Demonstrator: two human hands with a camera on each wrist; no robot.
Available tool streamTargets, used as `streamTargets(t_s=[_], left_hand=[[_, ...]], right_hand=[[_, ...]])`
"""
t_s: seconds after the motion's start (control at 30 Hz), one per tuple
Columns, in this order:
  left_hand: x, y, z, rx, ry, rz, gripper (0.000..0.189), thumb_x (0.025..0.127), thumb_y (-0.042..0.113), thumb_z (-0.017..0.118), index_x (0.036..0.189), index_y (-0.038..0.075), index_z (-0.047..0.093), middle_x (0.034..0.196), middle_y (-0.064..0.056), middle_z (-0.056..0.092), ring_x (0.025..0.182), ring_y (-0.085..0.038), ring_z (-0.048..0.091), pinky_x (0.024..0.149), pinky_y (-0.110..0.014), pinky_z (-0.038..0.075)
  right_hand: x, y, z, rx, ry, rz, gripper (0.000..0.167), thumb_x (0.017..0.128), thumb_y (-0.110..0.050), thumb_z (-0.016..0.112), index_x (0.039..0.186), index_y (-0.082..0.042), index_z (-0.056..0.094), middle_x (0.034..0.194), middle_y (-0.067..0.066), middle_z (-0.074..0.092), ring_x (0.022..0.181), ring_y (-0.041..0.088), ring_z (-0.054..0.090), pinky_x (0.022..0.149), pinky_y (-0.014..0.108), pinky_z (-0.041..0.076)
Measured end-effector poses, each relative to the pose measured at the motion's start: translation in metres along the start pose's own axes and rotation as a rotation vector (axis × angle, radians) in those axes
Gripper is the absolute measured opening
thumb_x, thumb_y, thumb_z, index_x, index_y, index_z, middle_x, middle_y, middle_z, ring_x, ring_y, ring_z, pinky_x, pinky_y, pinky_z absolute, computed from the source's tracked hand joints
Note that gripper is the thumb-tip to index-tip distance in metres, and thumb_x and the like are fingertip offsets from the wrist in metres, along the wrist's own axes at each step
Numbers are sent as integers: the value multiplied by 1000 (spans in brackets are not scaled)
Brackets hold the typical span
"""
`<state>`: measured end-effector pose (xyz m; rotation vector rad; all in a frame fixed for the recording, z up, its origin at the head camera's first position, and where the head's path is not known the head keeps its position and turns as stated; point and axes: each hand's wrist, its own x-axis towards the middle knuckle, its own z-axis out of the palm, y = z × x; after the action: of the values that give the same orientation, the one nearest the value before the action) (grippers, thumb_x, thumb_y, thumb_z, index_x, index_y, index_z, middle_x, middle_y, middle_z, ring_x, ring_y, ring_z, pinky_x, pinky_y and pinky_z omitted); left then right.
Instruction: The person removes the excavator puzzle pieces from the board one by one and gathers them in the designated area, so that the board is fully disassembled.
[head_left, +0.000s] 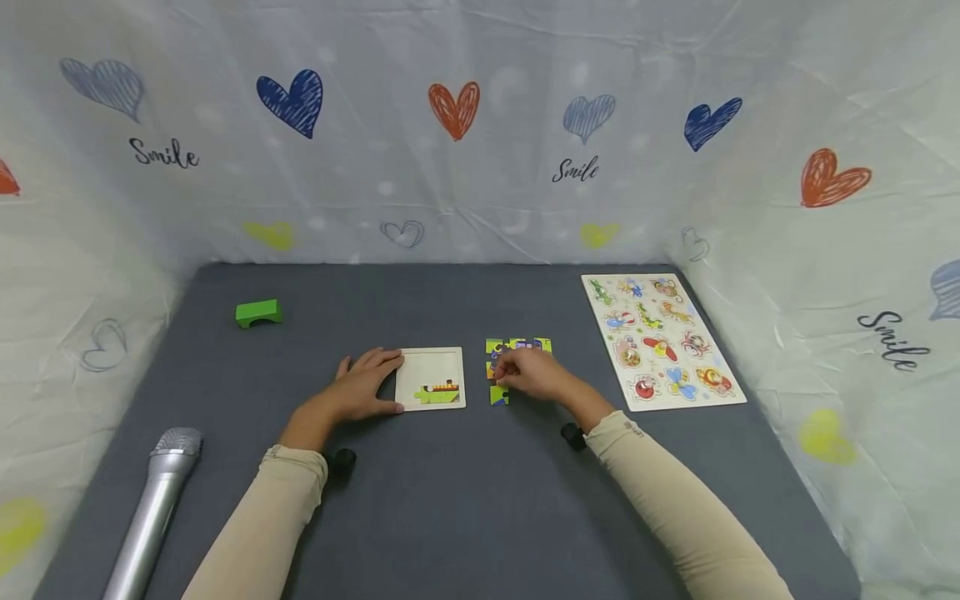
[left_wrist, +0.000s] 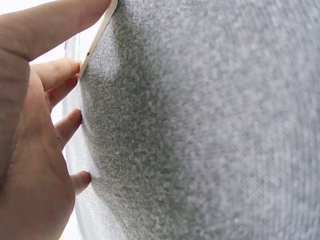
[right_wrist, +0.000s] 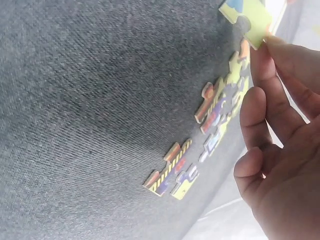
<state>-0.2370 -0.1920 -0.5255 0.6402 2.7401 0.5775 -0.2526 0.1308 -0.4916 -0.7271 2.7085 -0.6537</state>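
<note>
A shallow wooden puzzle tray lies in front of me, with green, red and yellow puzzle pieces at its lower right. My left hand rests at its left side, thumb at the near corner and index finger at the far one, fingers fairly straight. In the left wrist view, other fingertips touch the cloth. To the tray's right, my right hand pinches a green puzzle piece with a blue corner by its edge. Several colourful loose pieces lie around that hand, partly hidden beneath it.
A white board with animal pictures lies at the right. Far left stands a green arched block. A silver microphone lies at the near left on the grey tabletop. A white printed curtain surrounds the table.
</note>
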Motion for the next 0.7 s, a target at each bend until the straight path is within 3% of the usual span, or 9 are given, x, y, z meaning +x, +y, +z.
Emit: streamTargets(t_s=[0.3,0.47,0.7], left_hand=[[-12,-7,-7,8,-9,-25,85,85,42,72,152,9,33,158,-10,28,147,-39,15,108,-73,3],[-7,-2,-9,14,-15,-22,86,85,43,73,153,11,32,158,-8,27,148,-35,15,109,-71,3],[-2,1,-3,13,-29,-25,87,84,46,72,153,13,31,159,-6,27,148,-33,15,110,-70,4]], right_hand=[[9,-9,7,-11,13,-30,7,91,-16,68,94,-14,73,87,-5,72,76,7,61,71,30,47],[17,-24,11,-34,30,-26,8,91,-17,68,96,-14,73,89,-4,71,79,10,63,74,33,49],[33,-56,34,-207,77,-203,14,88,-17,71,100,-14,76,92,-1,72,86,18,64,75,39,47]])
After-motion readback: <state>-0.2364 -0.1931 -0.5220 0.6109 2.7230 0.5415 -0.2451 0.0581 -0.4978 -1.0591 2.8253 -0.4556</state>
